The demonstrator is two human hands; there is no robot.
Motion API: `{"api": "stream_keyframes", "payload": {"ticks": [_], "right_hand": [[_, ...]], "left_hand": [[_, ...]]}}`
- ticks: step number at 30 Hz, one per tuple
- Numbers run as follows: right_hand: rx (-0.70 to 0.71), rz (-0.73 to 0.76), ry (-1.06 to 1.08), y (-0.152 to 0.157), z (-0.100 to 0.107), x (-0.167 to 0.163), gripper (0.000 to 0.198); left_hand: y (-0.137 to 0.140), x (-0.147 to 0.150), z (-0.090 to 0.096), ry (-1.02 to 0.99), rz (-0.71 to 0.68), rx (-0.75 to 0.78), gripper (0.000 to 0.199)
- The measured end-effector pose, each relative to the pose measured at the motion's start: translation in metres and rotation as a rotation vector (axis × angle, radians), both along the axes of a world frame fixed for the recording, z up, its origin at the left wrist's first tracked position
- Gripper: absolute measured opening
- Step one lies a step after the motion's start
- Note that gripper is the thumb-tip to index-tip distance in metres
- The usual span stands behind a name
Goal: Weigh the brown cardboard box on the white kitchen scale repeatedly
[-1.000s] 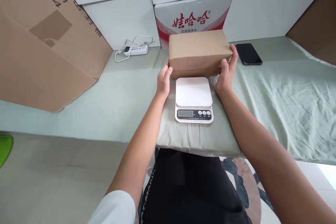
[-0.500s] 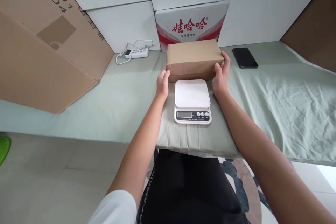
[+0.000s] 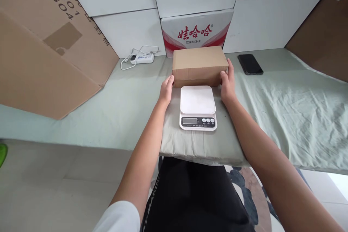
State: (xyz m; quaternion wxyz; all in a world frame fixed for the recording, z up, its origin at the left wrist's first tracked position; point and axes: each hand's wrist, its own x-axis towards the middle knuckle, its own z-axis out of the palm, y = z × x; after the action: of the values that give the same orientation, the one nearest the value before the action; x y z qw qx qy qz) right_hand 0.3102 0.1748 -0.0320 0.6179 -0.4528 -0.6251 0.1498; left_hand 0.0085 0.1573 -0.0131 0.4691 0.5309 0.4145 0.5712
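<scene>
A closed brown cardboard box (image 3: 199,65) sits behind the white kitchen scale (image 3: 198,101), close to its rear edge. My left hand (image 3: 166,87) grips the box's left side, thumb at the front corner and the other fingers mostly hidden. On the opposite end, my right hand (image 3: 227,81) presses the box with the thumb on its front and the fingers along the right side. The scale's platform is bare, and its display looks blank. Its buttons face me.
A black phone (image 3: 250,64) lies to the right on the green cloth (image 3: 122,116). Behind the box stands a red-and-white carton (image 3: 198,29). At the back left is a white power strip (image 3: 143,58) with a cable. A large carton (image 3: 54,65) leans at the left.
The camera view has shifted slightly. The box sits a little lower against the carton behind it, with both hands still at its sides. The scale has not visibly moved on the cloth.
</scene>
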Motion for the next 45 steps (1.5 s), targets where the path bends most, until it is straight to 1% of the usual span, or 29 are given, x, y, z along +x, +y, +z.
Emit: {"api": "stream_keyframes", "payload": {"ticks": [2,4,6,8,11,13,14,15,17,18,20,22,24,28,31,39,45], "right_hand": [[-0.061,0.036,0.055,0.000,0.002,-0.003,0.089],[-0.104,0.066,0.088,-0.001,0.005,-0.006,0.097],[-0.100,0.071,0.083,-0.004,0.012,-0.009,0.099],[-0.057,0.058,0.059,-0.012,0.026,-0.012,0.098],[0.016,0.036,0.013,-0.039,0.055,-0.015,0.095],[0.047,0.036,-0.020,-0.067,0.069,-0.014,0.095],[0.073,0.033,-0.033,-0.083,0.073,-0.012,0.097],[0.097,0.031,-0.039,-0.098,0.073,-0.011,0.098],[0.102,0.059,-0.051,-0.124,0.063,-0.008,0.095],[0.114,0.060,-0.051,-0.134,0.056,-0.006,0.093],[0.130,0.045,-0.050,-0.146,0.041,-0.005,0.091],[0.145,0.014,-0.047,-0.151,0.029,-0.006,0.089],[0.158,-0.013,-0.050,-0.151,0.025,-0.007,0.086],[0.149,-0.071,-0.083,-0.151,0.028,-0.008,0.076],[0.137,-0.106,-0.063,-0.151,0.030,-0.009,0.075],[0.130,-0.090,-0.020,-0.150,0.030,-0.011,0.072],[0.145,-0.072,0.083,-0.152,0.033,-0.007,0.075]], "left_hand": [[-0.004,0.006,0.002,0.004,-0.017,0.018,0.096],[-0.006,0.008,0.005,0.011,0.012,0.033,0.096],[-0.008,0.007,0.011,0.030,0.044,0.070,0.095],[-0.015,0.006,0.021,0.051,0.052,0.133,0.092],[-0.043,0.005,0.040,0.075,0.052,0.248,0.087],[-0.074,0.003,0.047,0.066,0.071,0.292,0.084],[-0.091,0.003,0.047,0.060,0.078,0.302,0.084],[-0.108,0.002,0.045,0.053,0.076,0.305,0.085],[-0.136,0.000,0.036,0.042,0.064,0.280,0.085],[-0.146,-0.001,0.031,0.037,0.056,0.265,0.085],[-0.157,-0.001,0.021,0.023,0.048,0.241,0.086],[-0.159,-0.002,0.016,0.012,0.054,0.232,0.088],[-0.157,-0.002,0.014,0.015,0.057,0.227,0.089],[-0.153,-0.002,0.013,0.030,0.035,0.204,0.088],[-0.153,-0.002,0.014,0.025,0.022,0.205,0.088],[-0.152,-0.001,0.012,0.010,0.003,0.221,0.084],[-0.150,-0.002,0.008,0.029,0.061,0.242,0.092]]}}
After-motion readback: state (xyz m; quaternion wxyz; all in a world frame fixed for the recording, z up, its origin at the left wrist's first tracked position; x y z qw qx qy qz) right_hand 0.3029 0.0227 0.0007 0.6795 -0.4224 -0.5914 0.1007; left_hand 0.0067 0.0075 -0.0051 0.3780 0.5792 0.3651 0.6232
